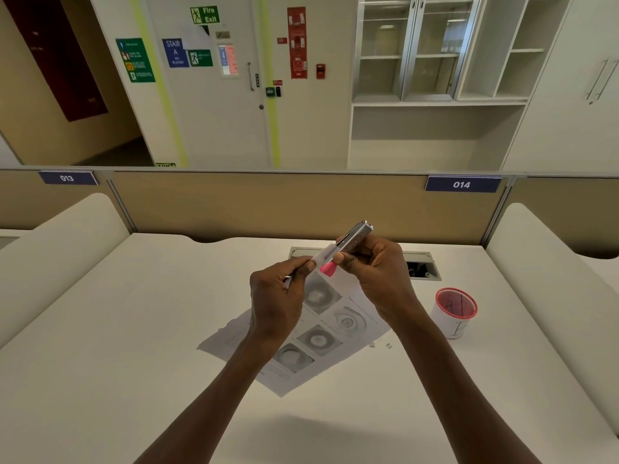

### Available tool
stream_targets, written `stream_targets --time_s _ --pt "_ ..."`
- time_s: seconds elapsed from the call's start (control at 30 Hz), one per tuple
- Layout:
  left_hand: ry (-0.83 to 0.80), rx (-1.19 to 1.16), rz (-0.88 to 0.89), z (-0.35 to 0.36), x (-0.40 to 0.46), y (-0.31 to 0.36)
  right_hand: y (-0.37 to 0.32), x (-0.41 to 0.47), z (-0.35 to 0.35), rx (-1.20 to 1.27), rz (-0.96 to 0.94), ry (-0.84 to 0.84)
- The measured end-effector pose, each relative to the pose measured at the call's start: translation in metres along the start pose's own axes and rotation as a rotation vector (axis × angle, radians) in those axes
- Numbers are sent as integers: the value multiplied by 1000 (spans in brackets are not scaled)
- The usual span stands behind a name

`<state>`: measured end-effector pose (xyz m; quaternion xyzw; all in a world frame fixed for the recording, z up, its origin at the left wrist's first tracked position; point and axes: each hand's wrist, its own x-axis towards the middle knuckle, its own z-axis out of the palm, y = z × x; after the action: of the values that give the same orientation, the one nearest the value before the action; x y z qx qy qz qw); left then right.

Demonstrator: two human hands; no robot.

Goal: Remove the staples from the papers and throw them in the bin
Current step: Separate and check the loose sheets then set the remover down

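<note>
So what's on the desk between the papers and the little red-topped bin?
In the head view, two tiny pulled staples lie on the desk between the papers and the bin.

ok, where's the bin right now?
Head view: the bin stands on the desk, to the right of the papers and the right hand.

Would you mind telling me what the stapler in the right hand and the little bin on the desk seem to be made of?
Stapler: its body looks like bright metal, silvery and reflective, and the pink end by the thumb looks like smooth plastic.
Bin: probably thin plastic or card, with matte white walls, a red rim and a reddish inside; the picture cannot settle which.
</note>
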<state>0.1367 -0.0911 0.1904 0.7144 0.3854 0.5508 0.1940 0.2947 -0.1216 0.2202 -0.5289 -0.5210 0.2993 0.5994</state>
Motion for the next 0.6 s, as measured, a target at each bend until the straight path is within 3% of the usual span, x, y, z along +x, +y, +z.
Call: stream_targets --time_s 0.23,0.43,0.6 --pt "-32 20 -1 1 -3 -5 8 -1 8 -67 8 94" --pt "-54 71 -70 1 -1 -18 8 -3 2 62 38 -17" --pt "-36 94 -124 1 2 -27 11 -3 -13 197 69 98"
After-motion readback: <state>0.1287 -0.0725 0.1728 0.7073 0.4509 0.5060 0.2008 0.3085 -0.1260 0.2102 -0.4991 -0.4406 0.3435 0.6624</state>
